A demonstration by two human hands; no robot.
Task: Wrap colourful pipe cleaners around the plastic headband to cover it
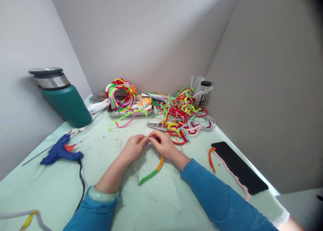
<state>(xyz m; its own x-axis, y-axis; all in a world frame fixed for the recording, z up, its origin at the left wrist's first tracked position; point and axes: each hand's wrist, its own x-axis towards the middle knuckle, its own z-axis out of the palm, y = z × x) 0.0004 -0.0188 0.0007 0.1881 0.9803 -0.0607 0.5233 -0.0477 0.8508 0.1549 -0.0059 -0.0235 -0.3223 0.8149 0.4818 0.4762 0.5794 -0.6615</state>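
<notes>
My left hand [133, 147] and my right hand [163, 144] meet over the middle of the table, thumbs and forefingers pinched together. A small bit of lilac pipe cleaner [147, 143] shows between the fingertips, mostly hidden by them. Below, a fuzzy strip, green [148, 177] then orange, curves up and disappears under my right hand; a thin pale wire stands out at its green end. Whether the strip joins the lilac piece cannot be seen. Just beyond my fingers lie scissors [156, 126] with dark handles.
Tangled coloured pipe cleaners [180, 113] lie behind my right hand. A metal tray [131, 114] holds wrapped hoops and small trinkets. At left are a blue glue gun [59, 152] with its cord and a green bottle [67, 105]. A black phone-like slab [239, 167] lies at right.
</notes>
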